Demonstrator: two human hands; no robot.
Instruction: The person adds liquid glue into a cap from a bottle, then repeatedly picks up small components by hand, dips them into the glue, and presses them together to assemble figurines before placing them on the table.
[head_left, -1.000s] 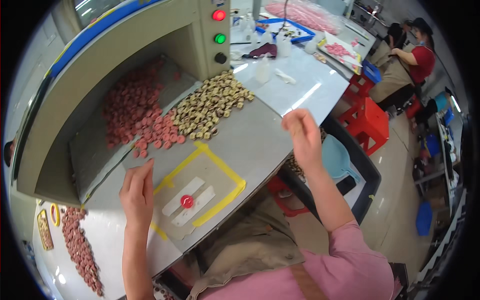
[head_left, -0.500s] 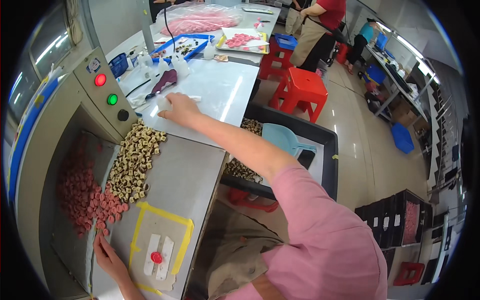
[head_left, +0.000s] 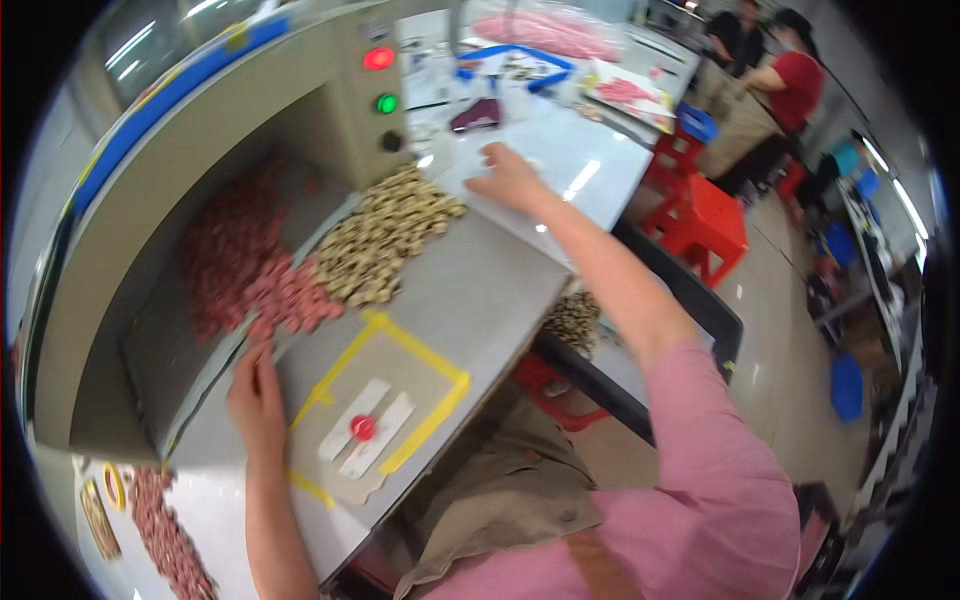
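My left hand (head_left: 257, 400) is at the near edge of a heap of small pink discs (head_left: 290, 298). Its fingers are drawn together; what they pinch, if anything, is hidden. My right hand (head_left: 508, 180) is stretched over the far end of the bench, thumb and fingers apart with nothing visible between them. Between the hands lies a pile of small square cream-and-dark pieces (head_left: 380, 235), touching the pink heap. Closer to me, a round red piece (head_left: 362, 428) rests across two white strips (head_left: 378, 450) inside a yellow tape frame (head_left: 425, 425).
A beige machine housing (head_left: 325, 120) with red and green lights arches over the pink discs. Beyond are a purple object (head_left: 476, 115) and a blue tray (head_left: 550, 65). A black bin (head_left: 630, 400) and red stool (head_left: 708, 225) stand right. More pink pieces (head_left: 165, 535) lie lower left.
My view has swung left, so the scene sits further right. My right hand has come away from a small whitish object and its fingers have parted. My left hand stays by the pink discs.
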